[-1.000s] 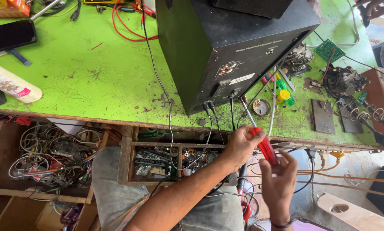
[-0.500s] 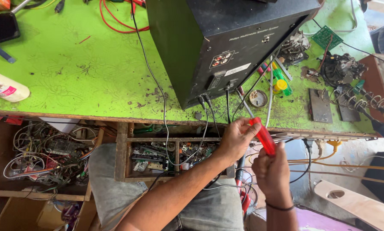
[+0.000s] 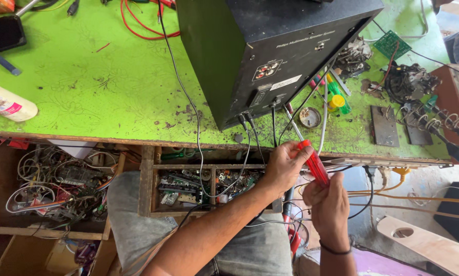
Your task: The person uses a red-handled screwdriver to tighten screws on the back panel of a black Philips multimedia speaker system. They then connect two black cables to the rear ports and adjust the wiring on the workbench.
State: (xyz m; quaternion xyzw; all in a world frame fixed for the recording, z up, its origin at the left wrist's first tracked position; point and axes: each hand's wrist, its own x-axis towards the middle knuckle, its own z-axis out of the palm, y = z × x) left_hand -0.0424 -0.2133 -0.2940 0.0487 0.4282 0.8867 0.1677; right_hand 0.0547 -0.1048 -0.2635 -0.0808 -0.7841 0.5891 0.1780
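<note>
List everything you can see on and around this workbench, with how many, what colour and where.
speaker cabinet: one, black, upright on the bench, back panel facing the person
bench top: one, bright green, stained
screwdriver: one, red handle, held in both hands at the bench edge
cables: several, black and grey, hanging from the cabinet's back
red wire: one, looped at the top of the bench
circuit board: one, green, top right
green bottle: one, yellow cap, right of the cabinet
white tube: one, left edge
drawer of parts: one, wooden, under the bench
left hand: on the screwdriver's upper handle
right hand: around its lower handle
</note>
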